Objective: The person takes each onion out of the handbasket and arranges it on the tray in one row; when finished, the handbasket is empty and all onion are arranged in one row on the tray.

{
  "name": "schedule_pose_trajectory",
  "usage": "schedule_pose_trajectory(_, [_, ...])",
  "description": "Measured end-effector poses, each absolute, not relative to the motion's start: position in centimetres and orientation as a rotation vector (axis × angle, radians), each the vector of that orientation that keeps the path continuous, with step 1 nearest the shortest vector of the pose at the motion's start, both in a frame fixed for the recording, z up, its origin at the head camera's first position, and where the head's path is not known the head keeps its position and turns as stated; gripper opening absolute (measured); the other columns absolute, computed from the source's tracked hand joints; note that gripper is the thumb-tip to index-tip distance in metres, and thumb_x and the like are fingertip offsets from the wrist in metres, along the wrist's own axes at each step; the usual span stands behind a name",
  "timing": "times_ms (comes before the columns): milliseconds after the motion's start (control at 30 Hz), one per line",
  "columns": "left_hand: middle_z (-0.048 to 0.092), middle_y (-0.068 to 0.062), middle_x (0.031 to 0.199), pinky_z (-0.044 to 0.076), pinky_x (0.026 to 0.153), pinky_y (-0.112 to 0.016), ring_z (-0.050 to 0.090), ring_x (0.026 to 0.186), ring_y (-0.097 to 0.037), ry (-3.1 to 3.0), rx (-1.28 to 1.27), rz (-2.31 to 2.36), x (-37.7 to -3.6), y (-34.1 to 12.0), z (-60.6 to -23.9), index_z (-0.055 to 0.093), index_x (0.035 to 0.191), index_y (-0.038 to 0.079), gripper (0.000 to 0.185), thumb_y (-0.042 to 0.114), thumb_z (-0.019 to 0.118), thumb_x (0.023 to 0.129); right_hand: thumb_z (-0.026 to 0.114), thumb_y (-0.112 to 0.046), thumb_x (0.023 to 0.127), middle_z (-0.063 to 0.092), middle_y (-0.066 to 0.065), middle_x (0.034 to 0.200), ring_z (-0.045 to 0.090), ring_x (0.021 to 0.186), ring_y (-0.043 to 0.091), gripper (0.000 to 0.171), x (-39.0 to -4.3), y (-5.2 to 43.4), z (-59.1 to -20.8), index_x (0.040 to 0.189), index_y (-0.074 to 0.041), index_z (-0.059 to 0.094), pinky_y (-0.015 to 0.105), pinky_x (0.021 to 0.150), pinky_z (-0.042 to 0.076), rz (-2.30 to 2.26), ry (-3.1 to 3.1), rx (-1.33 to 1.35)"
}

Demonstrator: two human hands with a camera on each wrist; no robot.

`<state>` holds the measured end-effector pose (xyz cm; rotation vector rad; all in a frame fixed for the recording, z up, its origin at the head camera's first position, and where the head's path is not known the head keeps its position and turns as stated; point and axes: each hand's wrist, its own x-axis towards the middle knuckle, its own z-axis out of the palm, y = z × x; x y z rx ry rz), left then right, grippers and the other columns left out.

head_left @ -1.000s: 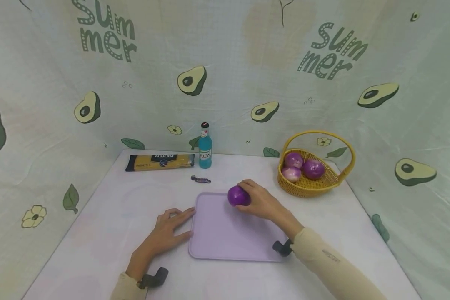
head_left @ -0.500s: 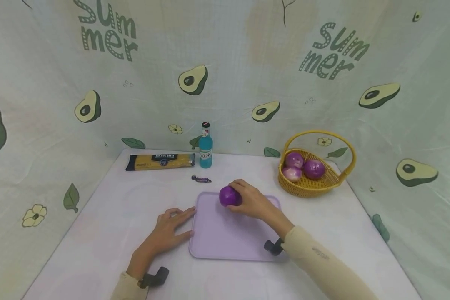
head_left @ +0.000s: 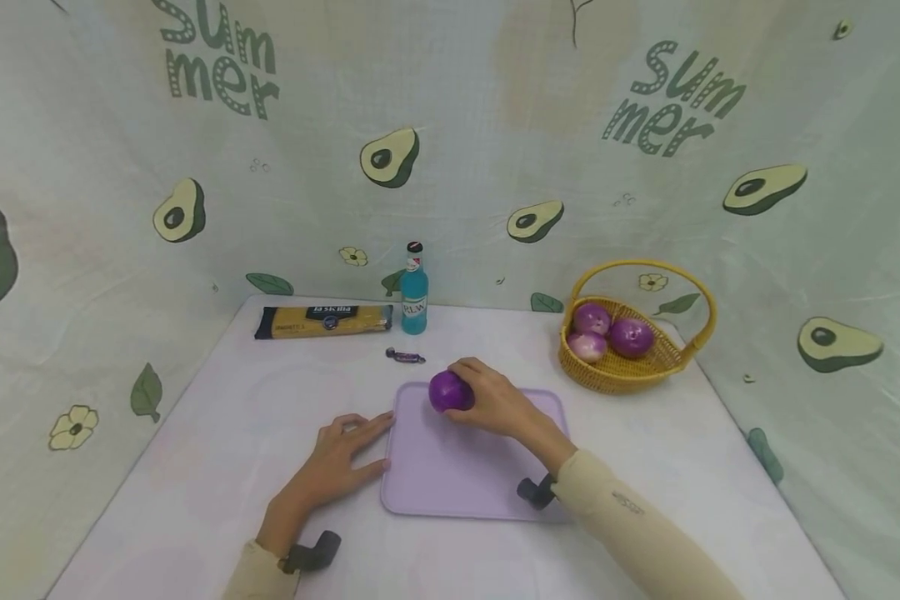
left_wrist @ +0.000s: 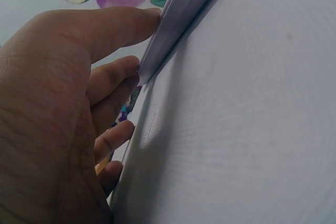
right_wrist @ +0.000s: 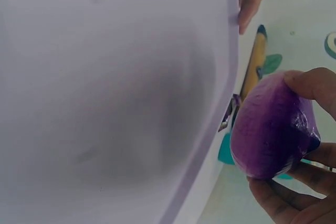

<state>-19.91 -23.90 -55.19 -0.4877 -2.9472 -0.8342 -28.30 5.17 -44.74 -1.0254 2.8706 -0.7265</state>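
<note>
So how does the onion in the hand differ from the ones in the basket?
The held onion sits in the right hand's grip over the far edge of the purple tray, while the three basket onions lie loose and untouched in the yellow basket. The held onion looks evenly deep purple; one of the basket onions shows a pale whitish patch. All are round, purple and of similar size.

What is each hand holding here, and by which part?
The right hand grips a purple onion round its side, over the tray. The left hand holds nothing; its straight fingers touch the tray's left edge.
</note>
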Motion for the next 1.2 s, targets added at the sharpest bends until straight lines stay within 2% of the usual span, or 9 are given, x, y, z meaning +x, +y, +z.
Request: schedule_pose_trajectory(1200, [0.049, 0.016, 0.148, 0.028, 0.103, -0.055, 0.033, 0.136, -0.027, -2.953, -0.477, -0.845, -20.0, -23.8, -54.9, 0.04, 0.153, 0.041, 0.068, 0.06, 0.062, 0.091, 0.082, -0.035, 0.083, 0.05, 0.011, 0.145, 0.053, 0.128, 0.03, 0.074, -28.9, 1.4, -45.9, 0.144, -0.006, 0.052, 0.045, 0.101, 0.046, -0.661, 2.82, -0.999])
